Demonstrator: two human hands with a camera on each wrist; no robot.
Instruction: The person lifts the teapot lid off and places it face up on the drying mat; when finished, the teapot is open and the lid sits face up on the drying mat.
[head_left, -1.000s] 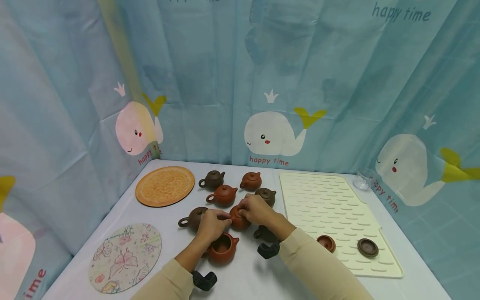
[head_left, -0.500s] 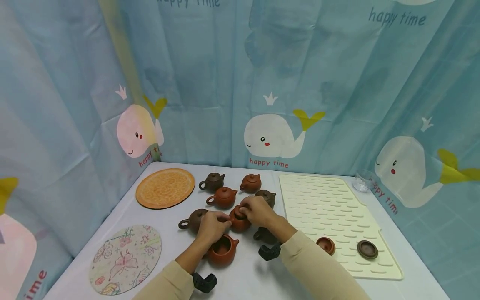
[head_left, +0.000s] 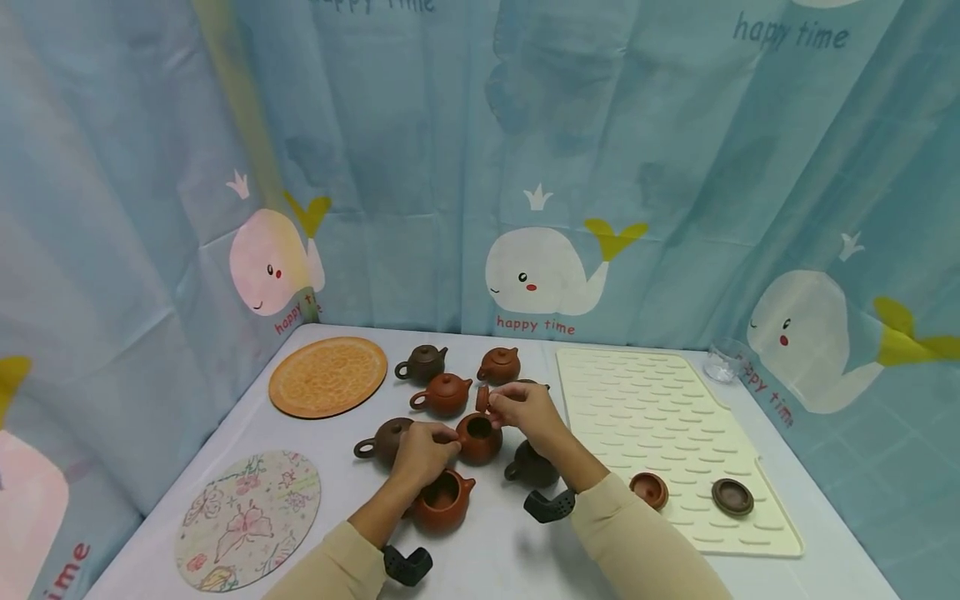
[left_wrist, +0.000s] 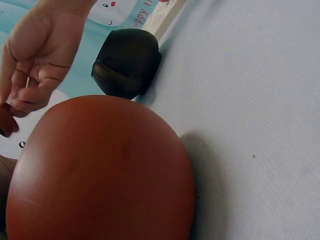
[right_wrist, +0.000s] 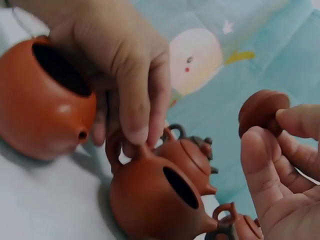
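Observation:
My left hand point(head_left: 426, 454) pinches the handle of a reddish-brown teapot point(head_left: 478, 446), whose top is uncovered. My right hand point(head_left: 528, 410) holds that colour of teapot lid point(head_left: 483, 399) by its knob, tilted on edge above the opening. In the right wrist view the lid point(right_wrist: 260, 112) sits between thumb and fingers, apart from the teapot point(right_wrist: 150, 200). Closer to me, another lidless reddish teapot point(head_left: 442, 508) stands under the left wrist; its round body point(left_wrist: 100, 170) fills much of the left wrist view. A dark brown teapot point(head_left: 534, 467) stands below the right hand.
Lidded teapots stand behind, including a reddish one point(head_left: 444, 393) and a dark one point(head_left: 422, 363). A cream mat point(head_left: 637, 417) at right bears a reddish lid point(head_left: 649, 490) and a dark lid point(head_left: 732, 497). Round mats point(head_left: 327, 377) lie left; a clear cup point(head_left: 723, 362) stands back right.
My right hand has lifted the lid off the reddish teapot and moved slightly right and up, tilting it. The left hand has stayed at the handle.

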